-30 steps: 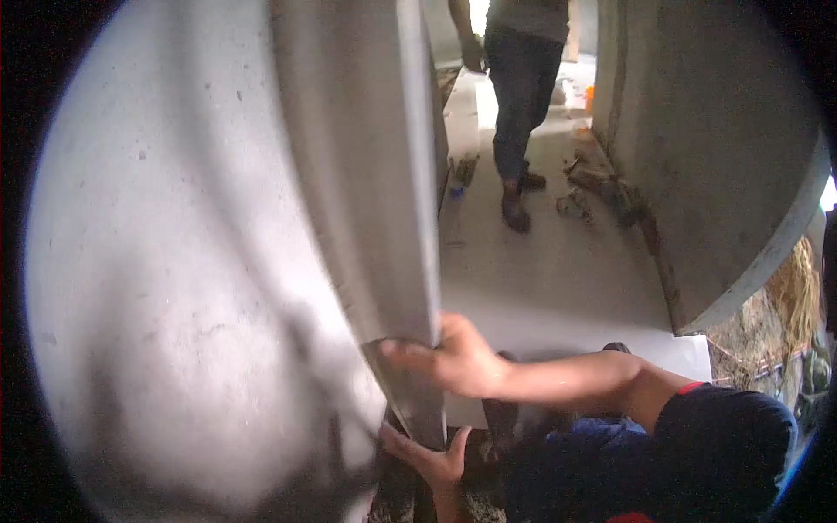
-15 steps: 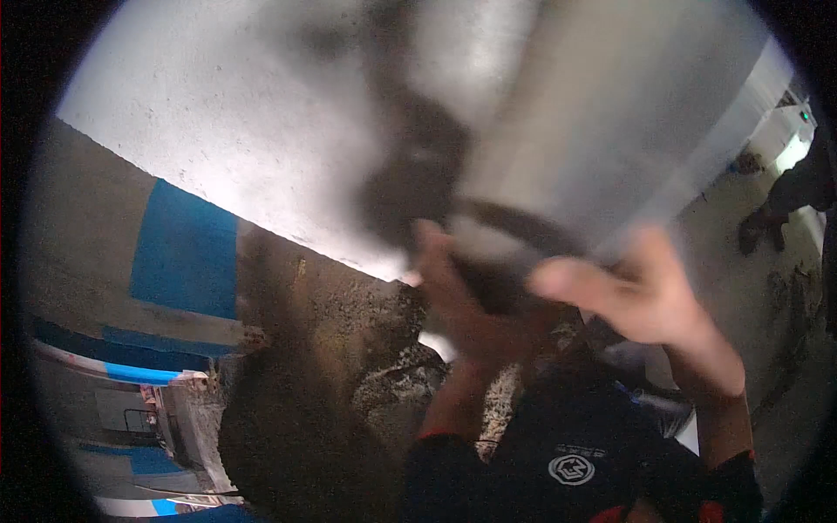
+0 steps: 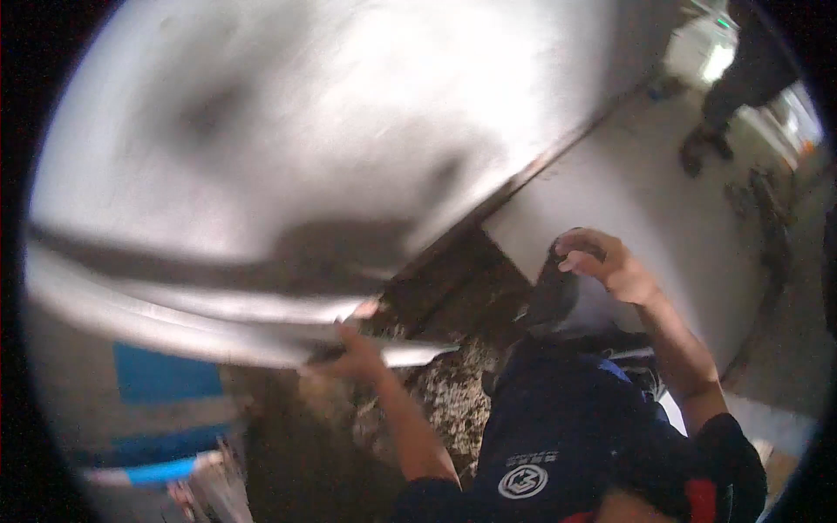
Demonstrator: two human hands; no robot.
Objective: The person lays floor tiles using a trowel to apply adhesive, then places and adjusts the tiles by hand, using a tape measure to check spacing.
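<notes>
A large whitish sheet (image 3: 366,113) fills the upper left and upper middle, its lower edge bent into a long pale lip (image 3: 166,336). My left hand (image 3: 353,357) grips this lip near its right end, thumb on the upper side, fingers partly hidden beneath. To the right, my right hand (image 3: 606,261) is raised away from the sheet, in front of my leg. Its fingers are curved with a gap to the thumb, and nothing shows between them. The picture is somewhat blurred.
Under the sheet is a rough brown, mottled surface (image 3: 453,383). Pale floor (image 3: 663,200) lies at the right, with a dark-clothed person's leg (image 3: 711,131) at the upper right. Blue patches (image 3: 170,370) show at the lower left.
My hands were close together at a blurred grey panel edge; now they are apart. The left hand has moved left along the sheet, and the right hand has come away from it.
</notes>
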